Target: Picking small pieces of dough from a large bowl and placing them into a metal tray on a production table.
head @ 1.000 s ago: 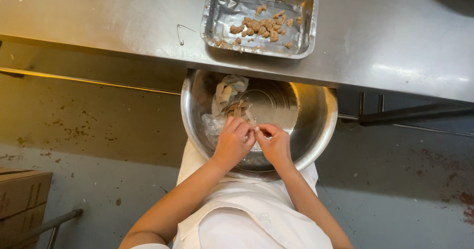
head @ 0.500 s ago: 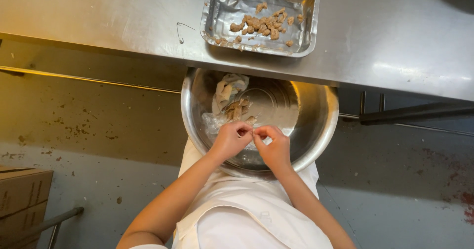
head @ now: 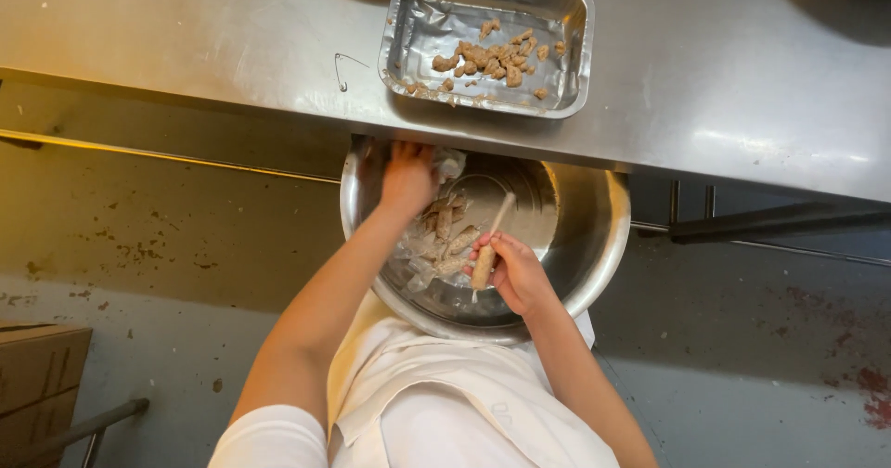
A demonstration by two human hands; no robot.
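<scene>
Whereas both hands met mid-bowl a second ago, my left hand [head: 408,176] now reaches among the wrapped pieces [head: 444,236], fingers' state unclear; my right hand [head: 516,273] fingers grip a skewered meat stick [head: 489,248].

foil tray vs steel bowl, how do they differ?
The foil tray is rectangular and crinkled; the steel bowl is round and smooth. The tray sits on the steel counter, untouched; the bowl sits lower, part under the counter edge, with the left hand and right hand inside. Both hold brownish pieces.
</scene>
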